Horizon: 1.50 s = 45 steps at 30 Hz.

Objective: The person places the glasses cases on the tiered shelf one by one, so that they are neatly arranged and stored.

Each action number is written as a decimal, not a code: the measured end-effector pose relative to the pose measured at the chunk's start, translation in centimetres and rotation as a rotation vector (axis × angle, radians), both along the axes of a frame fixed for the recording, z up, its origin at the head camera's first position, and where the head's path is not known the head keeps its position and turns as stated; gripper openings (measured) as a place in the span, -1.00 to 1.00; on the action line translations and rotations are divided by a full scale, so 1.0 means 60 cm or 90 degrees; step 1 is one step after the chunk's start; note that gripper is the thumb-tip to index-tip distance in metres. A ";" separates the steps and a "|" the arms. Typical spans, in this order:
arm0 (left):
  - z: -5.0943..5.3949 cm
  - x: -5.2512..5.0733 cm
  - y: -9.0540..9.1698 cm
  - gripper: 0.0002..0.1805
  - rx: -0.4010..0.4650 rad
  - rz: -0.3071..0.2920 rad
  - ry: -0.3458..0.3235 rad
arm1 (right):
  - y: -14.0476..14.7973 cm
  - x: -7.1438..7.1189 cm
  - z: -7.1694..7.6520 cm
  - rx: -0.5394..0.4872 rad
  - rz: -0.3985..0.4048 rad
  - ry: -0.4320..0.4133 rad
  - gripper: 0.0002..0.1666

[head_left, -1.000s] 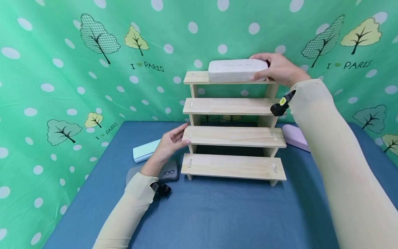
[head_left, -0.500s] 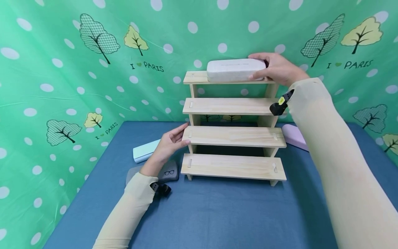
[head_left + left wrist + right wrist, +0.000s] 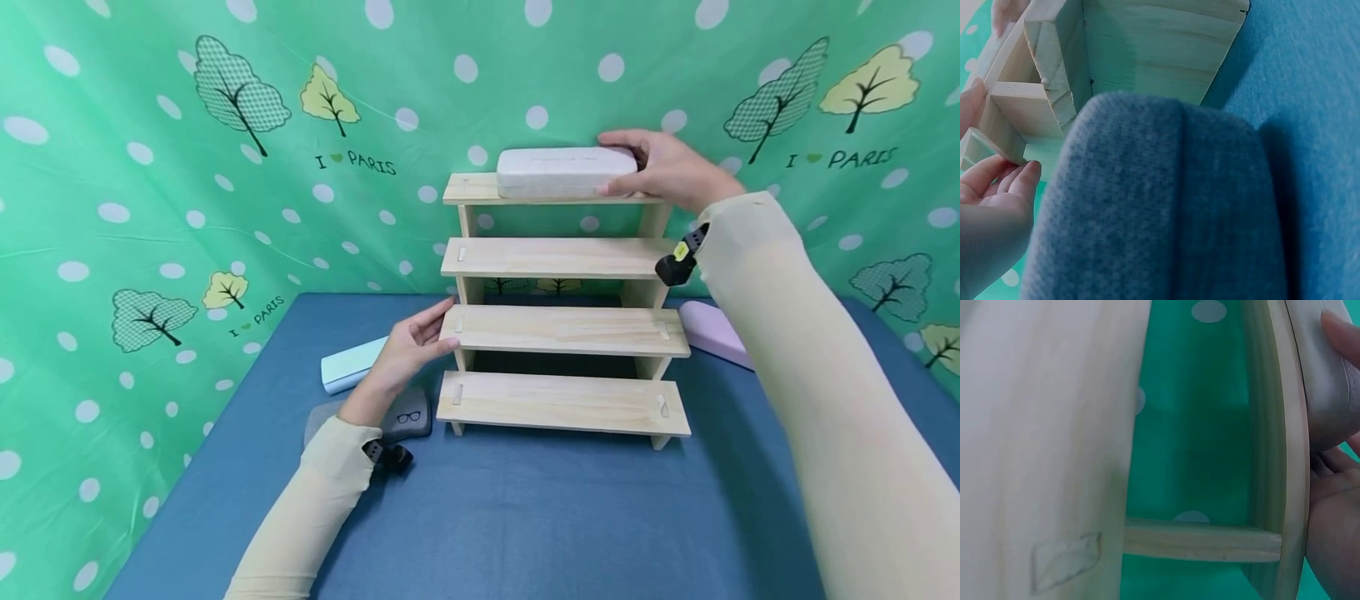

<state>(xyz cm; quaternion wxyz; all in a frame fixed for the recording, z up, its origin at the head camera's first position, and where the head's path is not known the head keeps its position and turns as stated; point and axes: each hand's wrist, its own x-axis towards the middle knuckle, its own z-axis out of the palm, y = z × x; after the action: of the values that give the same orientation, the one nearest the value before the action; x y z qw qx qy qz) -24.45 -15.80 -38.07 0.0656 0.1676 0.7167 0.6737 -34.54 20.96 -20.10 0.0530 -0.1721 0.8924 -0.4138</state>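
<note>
A pale grey-white glasses case lies lengthwise on the top tier of a wooden step-shaped display stand. My right hand grips the case's right end, thumb at the front and fingers behind. In the right wrist view the case sits against the top board's edge. Lower down, my left hand holds the left end of a middle tier between thumb and fingers; the left wrist view shows this hand at the board. A grey case with a glasses print lies partly hidden beneath the left forearm.
A light blue case lies left of the stand, and a lilac case lies to its right, partly behind the right sleeve. The blue cloth covers the table. A green patterned curtain hangs directly behind the stand.
The grey-white case has slid slightly left along the top tier, with my right hand moving along. My left hand stays in place on the stand.
</note>
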 end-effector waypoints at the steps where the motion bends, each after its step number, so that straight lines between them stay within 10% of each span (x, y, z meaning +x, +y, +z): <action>1: 0.000 0.000 0.000 -0.27 -0.001 0.001 0.000 | 0.001 0.003 -0.001 -0.004 0.002 0.008 -0.02; 17: 0.006 0.004 -0.010 -0.27 -0.009 0.012 0.008 | 0.071 0.100 -0.047 -0.147 -0.052 0.089 -0.15; 45: 0.000 0.003 -0.007 -0.27 -0.010 0.001 0.023 | 0.247 0.236 -0.247 -0.092 -0.210 0.024 -0.22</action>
<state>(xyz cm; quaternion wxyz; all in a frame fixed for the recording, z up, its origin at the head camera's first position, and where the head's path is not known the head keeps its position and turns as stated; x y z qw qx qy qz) -24.26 -16.21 -38.06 0.0533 0.1790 0.7234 0.6647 -20.38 35.79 -34.94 -0.0446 -0.0342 0.8773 -0.4767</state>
